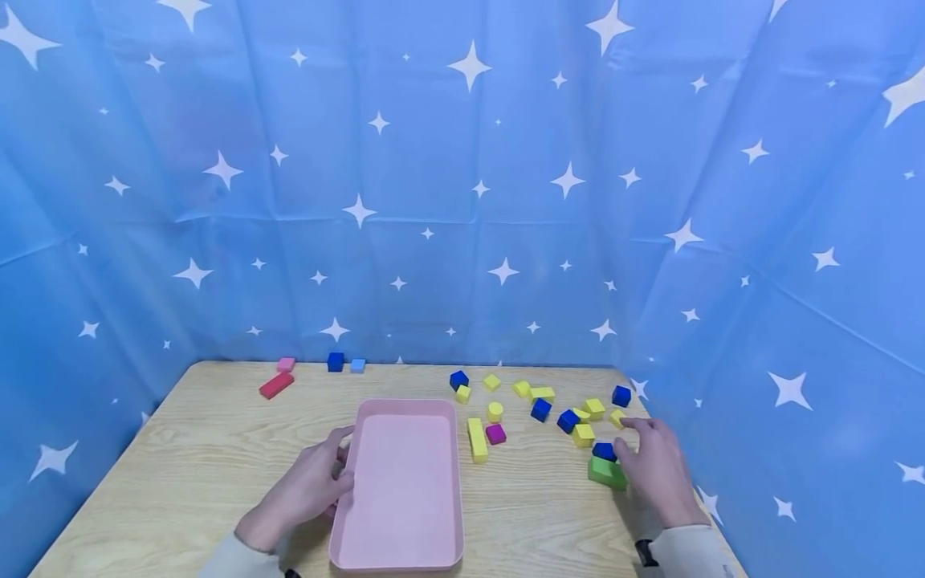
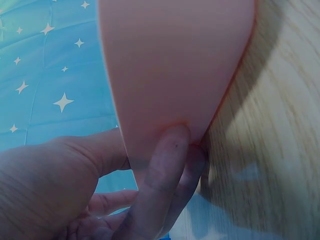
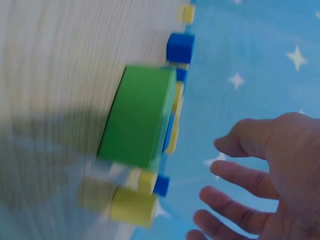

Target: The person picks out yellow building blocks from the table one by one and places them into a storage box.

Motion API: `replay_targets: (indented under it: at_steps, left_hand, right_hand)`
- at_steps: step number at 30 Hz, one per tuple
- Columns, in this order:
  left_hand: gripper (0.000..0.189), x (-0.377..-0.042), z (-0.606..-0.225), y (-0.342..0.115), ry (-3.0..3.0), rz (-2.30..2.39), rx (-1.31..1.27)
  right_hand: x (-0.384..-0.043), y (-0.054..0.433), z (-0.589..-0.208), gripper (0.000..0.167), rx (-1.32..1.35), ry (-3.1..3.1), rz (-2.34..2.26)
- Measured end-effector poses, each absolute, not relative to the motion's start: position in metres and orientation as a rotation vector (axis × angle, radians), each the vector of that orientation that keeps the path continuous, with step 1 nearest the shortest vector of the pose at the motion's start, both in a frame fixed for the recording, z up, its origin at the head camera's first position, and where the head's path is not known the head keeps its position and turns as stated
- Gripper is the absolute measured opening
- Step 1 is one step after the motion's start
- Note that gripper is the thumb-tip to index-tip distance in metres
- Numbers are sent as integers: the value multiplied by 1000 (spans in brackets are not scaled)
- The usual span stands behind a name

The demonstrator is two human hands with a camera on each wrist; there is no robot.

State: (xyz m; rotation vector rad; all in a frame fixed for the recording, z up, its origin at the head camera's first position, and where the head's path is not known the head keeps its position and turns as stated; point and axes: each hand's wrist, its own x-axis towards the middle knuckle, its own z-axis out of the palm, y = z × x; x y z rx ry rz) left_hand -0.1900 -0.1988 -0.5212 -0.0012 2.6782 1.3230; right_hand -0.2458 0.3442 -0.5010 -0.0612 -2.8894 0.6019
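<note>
The left hand [image 1: 305, 484] grips a pink tray [image 1: 406, 490] by its left wall. In the left wrist view, fingertips [image 2: 172, 145] press on the outer face of that wall, and the thumb goes over to the other side. Over at the right, the right hand [image 1: 656, 470] hovers with spread, slightly bent fingers and holds nothing. Closest to it are a green block [image 1: 605, 474] and a dark blue block [image 1: 604, 451] just behind it. In the right wrist view the green block [image 3: 137, 117] stands apart from the fingertips.
Several yellow blocks [image 1: 477, 440] and blue blocks [image 1: 540, 410] lie scattered right of the tray, with a magenta block [image 1: 495, 434] among them. At the back left are a red block [image 1: 277, 385], a pink block [image 1: 286, 364] and two blue ones. A starry blue curtain [image 1: 433, 241] surrounds the table.
</note>
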Motion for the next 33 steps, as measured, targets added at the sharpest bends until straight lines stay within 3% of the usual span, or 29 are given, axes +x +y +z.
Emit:
replay_targets:
  at_steps: [6,11,24,33]
  left_hand:
    - [83,-191,-520,-199,2676,1313,3]
    - [83,-193,-519,-199,2679,1310,21]
    - [83,-201,-514,-190,2656,1333,65]
    - [89,-202,-514,-193,2636,1313,57]
  right_hand:
    - [-248,366,-506,54,-112,-2977,651]
    - [-249,372,-513,49,-81,-2995,673]
    - [-256,378,-520,39,-183,-3011,664]
    - [-256,366,-508,43,-190,-2957,669]
